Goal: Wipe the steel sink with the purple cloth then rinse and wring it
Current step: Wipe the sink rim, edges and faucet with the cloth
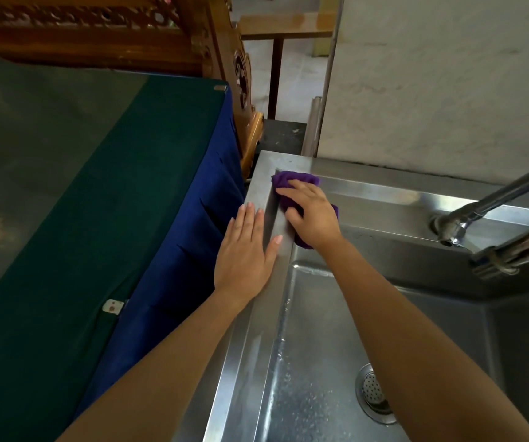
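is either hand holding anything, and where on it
The right hand presses the purple cloth from on top, covering its middle. The left hand holds nothing; it lies flat on the sink rim.

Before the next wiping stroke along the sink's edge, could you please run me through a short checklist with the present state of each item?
1. Purple cloth under the right hand: ok, the palm presses it at the far left corner of the ledge.
2. Left hand bracing: ok, flat on the steel sink rim, beside the cloth, not touching it.
3. Stroke path along the back ledge: ok up to the tap.
4. Water off: ok, no stream shows at the spout.
5. Drain strainer unblocked: ok.
6. Cloth wet enough: cannot tell.
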Motion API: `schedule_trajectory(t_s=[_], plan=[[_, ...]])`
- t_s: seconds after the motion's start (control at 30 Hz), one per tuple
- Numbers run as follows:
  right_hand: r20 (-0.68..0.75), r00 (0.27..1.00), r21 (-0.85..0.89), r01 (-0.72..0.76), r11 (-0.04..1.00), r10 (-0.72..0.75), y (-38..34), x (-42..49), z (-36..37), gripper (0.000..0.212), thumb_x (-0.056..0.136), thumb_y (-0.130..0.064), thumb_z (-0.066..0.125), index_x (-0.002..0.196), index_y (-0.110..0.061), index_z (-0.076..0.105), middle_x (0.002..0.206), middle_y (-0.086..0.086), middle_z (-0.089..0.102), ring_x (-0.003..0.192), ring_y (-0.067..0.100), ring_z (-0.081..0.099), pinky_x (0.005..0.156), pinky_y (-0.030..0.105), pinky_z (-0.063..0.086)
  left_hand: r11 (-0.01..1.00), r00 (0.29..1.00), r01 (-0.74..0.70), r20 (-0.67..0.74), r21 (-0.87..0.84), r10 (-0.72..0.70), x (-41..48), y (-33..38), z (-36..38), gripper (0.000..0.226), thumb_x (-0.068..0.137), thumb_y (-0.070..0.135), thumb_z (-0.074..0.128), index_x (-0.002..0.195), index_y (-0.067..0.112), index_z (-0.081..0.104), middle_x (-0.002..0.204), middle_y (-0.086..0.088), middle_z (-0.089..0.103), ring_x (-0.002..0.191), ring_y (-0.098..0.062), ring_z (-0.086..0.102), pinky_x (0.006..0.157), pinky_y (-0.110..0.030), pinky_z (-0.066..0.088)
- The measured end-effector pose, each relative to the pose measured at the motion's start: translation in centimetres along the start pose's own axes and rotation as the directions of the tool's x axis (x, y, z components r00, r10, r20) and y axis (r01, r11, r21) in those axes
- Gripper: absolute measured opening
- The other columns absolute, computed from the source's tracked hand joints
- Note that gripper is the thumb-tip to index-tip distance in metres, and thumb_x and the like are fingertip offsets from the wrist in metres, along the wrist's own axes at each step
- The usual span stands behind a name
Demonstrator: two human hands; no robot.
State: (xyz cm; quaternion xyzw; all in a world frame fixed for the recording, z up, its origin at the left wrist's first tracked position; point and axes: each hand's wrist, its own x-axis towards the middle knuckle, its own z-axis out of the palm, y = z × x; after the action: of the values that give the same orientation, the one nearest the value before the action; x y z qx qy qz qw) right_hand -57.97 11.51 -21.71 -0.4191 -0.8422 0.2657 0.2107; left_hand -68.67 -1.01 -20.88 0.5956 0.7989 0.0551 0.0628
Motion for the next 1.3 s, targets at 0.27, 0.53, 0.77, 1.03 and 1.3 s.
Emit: schedule_trajectory(t_s=[0.27,0.53,0.77,1.03,1.3], plan=[[0.008,0.996,-0.121,0.086,0.989,-0.086,2.0,-1.6,-0.5,0.038,0.088,-0.015,0.055,0.126,-0.020,0.057,0.140,0.006,0.049,0.129,0.025,0.040,0.106,0.040,0.038,0.999,1.000,-0.014,0.013,-0.044,0.015,0.0,-0.3,-0.1,0.077,0.086,0.057,-0.008,0.148,0.014,0.002,0.159,-0.004,-0.001,0.145,-0.011,-0.009,0.118,-0.030,-0.004],[-0.214,0.976,-0.301,-0.109,0.947,0.044,5.9,-4.5,-2.9,0.036,0.091,-0.024,0.048,0.125,-0.016,0.057,0.137,0.011,0.052,0.123,0.032,0.047,0.098,0.045,0.044,0.998,1.000,-0.010,0.025,-0.063,0.011,-0.2,-0.3,-0.2,0.077,0.086,0.058,-0.008,0.149,0.013,0.000,0.159,-0.004,-0.004,0.144,-0.011,-0.013,0.118,-0.030,-0.006],[-0.464,0.803,-0.161,-0.492,0.856,0.374,5.2,-4.6,-1.6,0.045,0.093,-0.022,0.043,0.136,-0.009,0.043,0.145,0.026,0.035,0.132,0.044,0.035,0.106,0.052,0.032,0.999,1.000,-0.015,0.011,-0.039,0.015,-0.2,0.0,-0.2,0.070,0.090,0.059,-0.001,0.144,0.014,-0.009,0.157,-0.005,-0.010,0.143,-0.012,-0.017,0.118,-0.031,-0.009],[-0.129,0.989,-0.211,-0.099,0.973,0.073,0.8,-1.1,1.3,0.040,0.098,-0.027,0.039,0.137,-0.019,0.044,0.152,0.011,0.032,0.142,0.027,0.025,0.118,0.041,0.020,1.000,1.000,-0.004,0.003,-0.008,0.004,-0.2,0.1,-0.3,0.074,0.085,0.061,-0.008,0.143,0.014,-0.011,0.158,-0.006,-0.009,0.145,-0.014,-0.014,0.119,-0.032,-0.007],[0.099,0.986,-0.359,0.160,0.919,-0.133,2.4,1.0,0.7,0.045,0.098,-0.031,0.033,0.141,-0.022,0.037,0.154,0.006,0.027,0.145,0.022,0.018,0.119,0.037,0.015,1.000,1.000,-0.011,-0.014,0.010,0.011,-0.2,0.1,-0.1,0.081,0.083,0.064,-0.014,0.144,0.012,-0.008,0.158,-0.009,-0.004,0.146,-0.017,-0.010,0.120,-0.035,-0.001]])
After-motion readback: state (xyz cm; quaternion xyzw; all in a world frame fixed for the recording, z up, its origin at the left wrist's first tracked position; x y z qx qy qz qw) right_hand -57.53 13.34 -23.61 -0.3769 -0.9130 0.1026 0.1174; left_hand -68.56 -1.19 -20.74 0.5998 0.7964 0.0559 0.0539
